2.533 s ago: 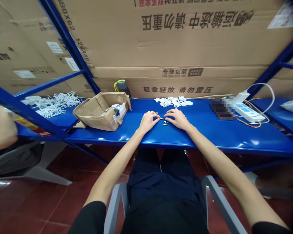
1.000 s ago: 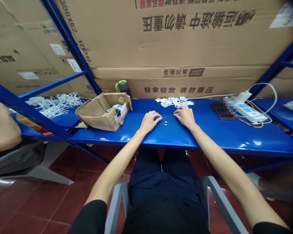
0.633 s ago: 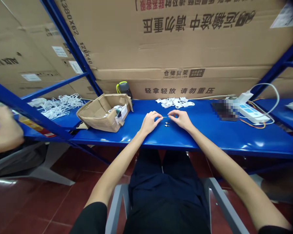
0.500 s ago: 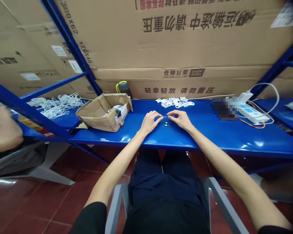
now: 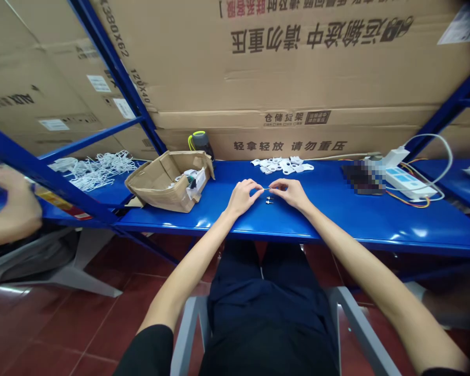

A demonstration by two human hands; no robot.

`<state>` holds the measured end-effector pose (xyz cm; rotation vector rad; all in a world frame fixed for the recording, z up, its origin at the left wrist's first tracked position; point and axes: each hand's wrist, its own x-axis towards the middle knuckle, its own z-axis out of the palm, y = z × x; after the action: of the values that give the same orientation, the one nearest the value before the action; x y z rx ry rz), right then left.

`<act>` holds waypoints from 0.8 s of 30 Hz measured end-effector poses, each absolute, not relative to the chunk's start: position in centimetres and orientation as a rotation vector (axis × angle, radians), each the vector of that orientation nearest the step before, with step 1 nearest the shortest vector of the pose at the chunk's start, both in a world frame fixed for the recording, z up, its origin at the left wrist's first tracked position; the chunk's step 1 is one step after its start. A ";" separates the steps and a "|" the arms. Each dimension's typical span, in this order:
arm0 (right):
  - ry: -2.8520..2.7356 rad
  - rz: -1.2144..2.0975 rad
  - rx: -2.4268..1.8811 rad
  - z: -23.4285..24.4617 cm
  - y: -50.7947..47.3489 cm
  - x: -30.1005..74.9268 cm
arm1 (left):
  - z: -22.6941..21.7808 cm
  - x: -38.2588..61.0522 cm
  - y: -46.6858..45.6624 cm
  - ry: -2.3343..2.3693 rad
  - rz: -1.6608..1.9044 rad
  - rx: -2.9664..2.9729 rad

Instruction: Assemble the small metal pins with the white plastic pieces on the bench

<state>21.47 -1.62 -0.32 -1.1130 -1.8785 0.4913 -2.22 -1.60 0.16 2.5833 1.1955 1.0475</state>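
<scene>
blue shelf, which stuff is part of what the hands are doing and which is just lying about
In hand: metal pin pinched between left hand and right hand; two more pins beside them; white plastic parts behind, probably.
Lying about: cardboard box, power strip, bottle, white hooks.

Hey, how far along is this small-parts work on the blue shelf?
Done: no finished piece is clearly visible. In hand: the left hand and right hand pinch a thin metal pin between them. Left: two small metal pieces lie beside the hands, and a pile of white plastic parts sits behind.
</scene>
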 end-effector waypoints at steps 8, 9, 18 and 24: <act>-1.911 0.454 -1.116 -0.3 -1.7 21.4 | 0.1 -2.1 -1.8 1.223 1.016 2.654; -1.920 0.443 -1.121 -0.3 -1.7 21.3 | 0.2 -2.0 -1.9 1.235 1.002 2.668; -1.882 0.490 -1.122 -0.3 -1.8 21.2 | 0.2 -1.6 -2.1 1.221 0.995 2.717; -1.852 0.557 -1.104 0.0 -2.0 21.2 | 0.5 -1.5 -2.4 1.219 1.024 2.692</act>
<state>21.16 -2.01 0.04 -1.1041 -1.8525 0.5566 -1.49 -2.39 0.54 2.6924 1.2186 1.0242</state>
